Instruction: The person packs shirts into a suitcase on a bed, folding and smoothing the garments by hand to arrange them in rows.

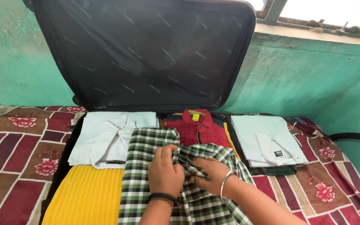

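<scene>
On bed, open black hard-shell suitcase point(63, 166) | packed: pale blue shirt point(109, 137), red shirt point(198, 127), yellow knit point(86, 196) | my left hand point(164, 173) and right hand point(211, 175) both pinch green-checked cotton shirt point(146, 146) atop the load, half folded | white folded shirt point(267, 139) waits outside.

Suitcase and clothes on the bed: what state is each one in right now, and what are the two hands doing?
Suitcase: open, lid upright against the wall.
Green checked shirt: partly folded, lying in the suitcase.
Left hand: gripping the checked cloth.
Right hand: pressing the cloth beside it.
Pale blue shirt: folded, packed.
Red shirt: folded, packed.
Yellow knit: folded, packed.
White shirt: folded, outside on the bed, atop a dark green garment.
</scene>
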